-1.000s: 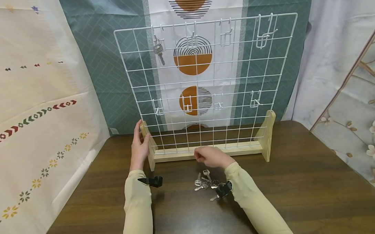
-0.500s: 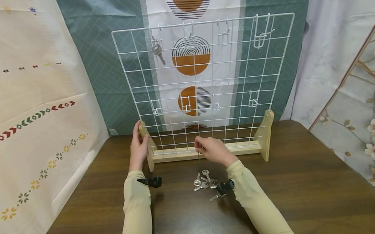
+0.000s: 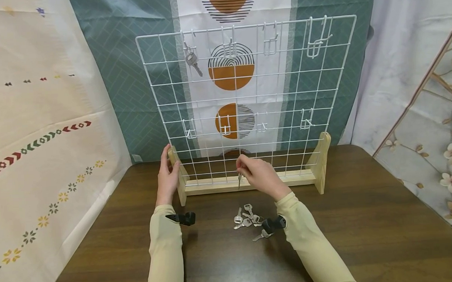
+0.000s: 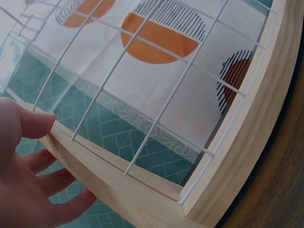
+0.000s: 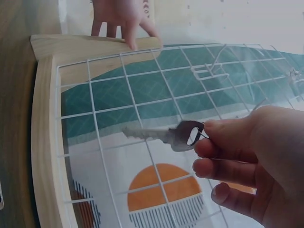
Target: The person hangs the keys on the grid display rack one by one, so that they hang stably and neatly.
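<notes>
My right hand pinches the small ring of a silver key between thumb and forefinger. In the right wrist view the key's blade points left, in front of the white wire grid. My left hand holds the left wooden upright of the grid's stand, thumb at the near side and fingers round the outer side; the left wrist view shows the thumb over the wood. Several loose keys lie on the table below my right hand. Another key hangs from the upper left hook.
Other white hooks sit in two rows on the grid, such as an upper one and a lower one. The right wooden upright and the base rail stand on the brown table. Patterned cloths hang behind.
My right hand has risen and shifted slightly right, lifting the key from near the base rail toward the lower grid. My left hand stays at the left upright.
</notes>
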`<state>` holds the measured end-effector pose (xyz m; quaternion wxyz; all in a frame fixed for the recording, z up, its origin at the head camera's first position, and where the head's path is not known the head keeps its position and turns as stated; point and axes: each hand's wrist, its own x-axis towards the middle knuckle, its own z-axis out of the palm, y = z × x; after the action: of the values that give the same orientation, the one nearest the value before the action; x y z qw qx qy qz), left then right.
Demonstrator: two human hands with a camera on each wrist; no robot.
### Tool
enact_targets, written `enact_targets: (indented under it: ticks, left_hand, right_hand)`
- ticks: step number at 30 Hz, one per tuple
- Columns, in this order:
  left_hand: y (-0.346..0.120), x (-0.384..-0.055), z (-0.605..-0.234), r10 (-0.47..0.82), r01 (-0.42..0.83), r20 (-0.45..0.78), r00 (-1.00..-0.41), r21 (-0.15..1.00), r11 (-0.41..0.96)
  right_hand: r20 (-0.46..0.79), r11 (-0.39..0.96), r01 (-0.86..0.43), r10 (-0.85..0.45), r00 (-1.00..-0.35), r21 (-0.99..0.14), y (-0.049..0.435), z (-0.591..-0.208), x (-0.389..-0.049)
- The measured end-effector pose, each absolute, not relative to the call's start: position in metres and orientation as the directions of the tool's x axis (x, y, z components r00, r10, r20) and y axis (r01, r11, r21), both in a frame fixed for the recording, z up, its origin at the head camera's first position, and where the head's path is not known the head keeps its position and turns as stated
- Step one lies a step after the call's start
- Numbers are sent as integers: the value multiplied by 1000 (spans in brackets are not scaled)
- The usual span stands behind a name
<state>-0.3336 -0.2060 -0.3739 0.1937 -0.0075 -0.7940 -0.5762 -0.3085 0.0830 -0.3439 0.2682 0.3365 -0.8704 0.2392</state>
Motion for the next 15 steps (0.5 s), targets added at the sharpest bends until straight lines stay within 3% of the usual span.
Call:
enact_targets:
  ticks: [9, 15]
  left_hand:
    - [-206, -335, -373, -213, 241, 320, -923, 913, 328]
    - [-208, -333, -374, -203, 245, 322, -925, 911, 330]
  right_hand:
    - [608, 674, -685, -430, -668, -276, 85, -331, -306]
    - [631, 662, -692, -412, -657, -289, 90, -316, -307]
